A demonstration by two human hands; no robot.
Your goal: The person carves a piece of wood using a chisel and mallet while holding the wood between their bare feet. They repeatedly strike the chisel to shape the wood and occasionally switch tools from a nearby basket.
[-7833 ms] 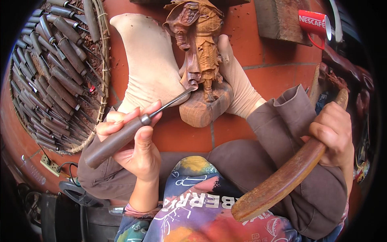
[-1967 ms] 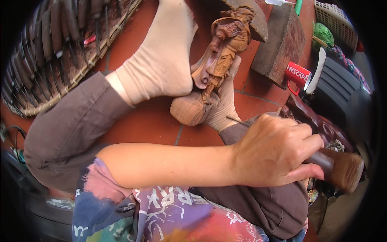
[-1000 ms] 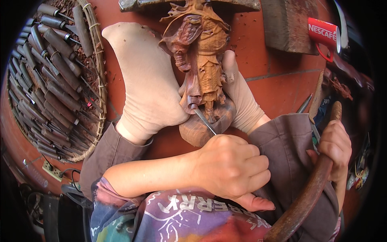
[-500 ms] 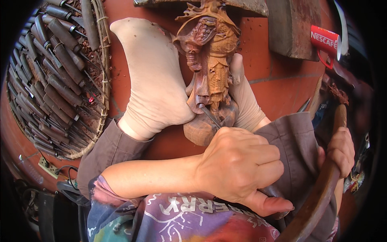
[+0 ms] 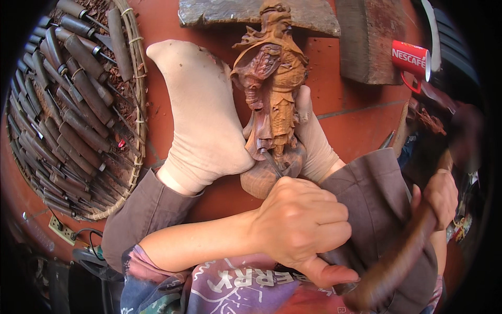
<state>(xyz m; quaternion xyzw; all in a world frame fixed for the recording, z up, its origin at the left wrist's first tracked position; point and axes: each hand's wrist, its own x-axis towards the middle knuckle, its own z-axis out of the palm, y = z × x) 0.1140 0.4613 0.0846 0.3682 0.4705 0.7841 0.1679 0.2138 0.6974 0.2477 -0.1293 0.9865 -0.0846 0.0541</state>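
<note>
The left hand (image 5: pixel 300 227) has its grip closed around a chisel (image 5: pixel 272 163), whose tip touches the wooden figure (image 5: pixel 272 99) just above, between two socked feet. The right hand (image 5: pixel 442 196) grips a wooden mallet (image 5: pixel 397 256).

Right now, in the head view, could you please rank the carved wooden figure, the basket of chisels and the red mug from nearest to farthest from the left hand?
From the left hand:
1. Carved wooden figure, just above it.
2. Red mug, upper right.
3. Basket of chisels, far left.

Carved figure (image 5: pixel 272 99) matt brown wood; mallet (image 5: pixel 402 256) dark wood, seemingly smooth; socks (image 5: pixel 201 120) cloth.
</note>
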